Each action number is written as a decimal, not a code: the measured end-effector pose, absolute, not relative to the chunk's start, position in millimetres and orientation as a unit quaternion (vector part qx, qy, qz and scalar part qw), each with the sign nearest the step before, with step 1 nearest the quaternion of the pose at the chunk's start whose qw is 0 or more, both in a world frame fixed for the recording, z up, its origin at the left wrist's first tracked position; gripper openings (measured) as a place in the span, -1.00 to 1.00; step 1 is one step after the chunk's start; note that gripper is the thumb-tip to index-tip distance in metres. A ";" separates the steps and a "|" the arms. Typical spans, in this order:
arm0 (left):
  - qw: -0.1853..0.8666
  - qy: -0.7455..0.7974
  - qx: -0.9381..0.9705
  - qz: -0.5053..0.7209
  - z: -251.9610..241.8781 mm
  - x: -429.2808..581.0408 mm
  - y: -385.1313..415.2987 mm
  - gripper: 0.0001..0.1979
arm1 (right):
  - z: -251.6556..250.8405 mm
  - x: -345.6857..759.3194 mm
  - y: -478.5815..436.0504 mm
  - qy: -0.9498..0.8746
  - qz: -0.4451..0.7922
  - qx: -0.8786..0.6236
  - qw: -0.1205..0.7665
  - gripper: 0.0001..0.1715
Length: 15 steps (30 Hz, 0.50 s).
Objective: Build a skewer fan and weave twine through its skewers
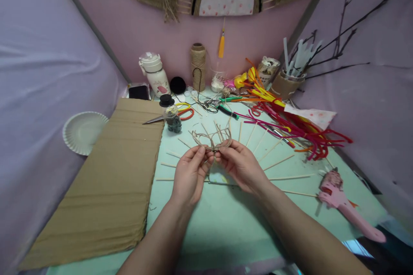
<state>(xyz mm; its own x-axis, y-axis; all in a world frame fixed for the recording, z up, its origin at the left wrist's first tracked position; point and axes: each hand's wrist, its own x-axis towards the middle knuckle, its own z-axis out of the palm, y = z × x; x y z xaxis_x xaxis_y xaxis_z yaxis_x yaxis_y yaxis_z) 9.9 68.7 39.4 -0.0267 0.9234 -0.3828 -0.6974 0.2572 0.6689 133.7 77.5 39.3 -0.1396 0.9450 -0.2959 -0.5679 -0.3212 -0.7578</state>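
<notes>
Both hands meet over the middle of the table, pinching a looped piece of twine [211,141] between them. My left hand [192,171] is closed on its left side, thumb and fingertips together. On the right side, my right hand [241,164] pinches it the same way. The twine stands up in thin brown loops above the fingertips. Beneath the hands, thin wooden sticks [279,162] fan out across the table around a pale patterned piece [221,177], which the hands partly cover.
Cardboard [106,180] lies at left, over a paper plate [82,131]. Scissors [185,114], a small jar [173,120], a bottle [155,73] and a twine spool [198,66] stand or lie behind. Pipe cleaners [290,126] and a pink glue gun [348,210] are at right.
</notes>
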 end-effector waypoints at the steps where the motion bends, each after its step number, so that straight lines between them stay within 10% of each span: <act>1: 0.698 0.388 0.119 0.590 38.6 8.9 69.3 -0.90 | 38.6 133.7 78.0 -0.210 0.742 -0.369 0.519 -0.76; 10: 0.692 0.380 0.037 0.613 39.2 4.5 73.0 -0.92 | 32.4 135.4 81.3 -0.139 0.760 -0.358 0.525 -0.87; 15: 0.621 0.436 0.174 0.628 44.1 6.6 68.9 -0.93 | 35.4 141.9 78.4 -0.336 0.568 -0.463 0.592 -0.85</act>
<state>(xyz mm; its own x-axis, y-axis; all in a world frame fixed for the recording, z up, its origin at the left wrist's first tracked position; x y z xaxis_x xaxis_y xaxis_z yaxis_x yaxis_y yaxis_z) 6.6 68.9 44.1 -0.1691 0.9315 -0.3222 -0.6279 0.1502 0.7637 141.9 78.4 35.4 0.1293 0.9832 -0.1288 -0.3615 -0.0742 -0.9294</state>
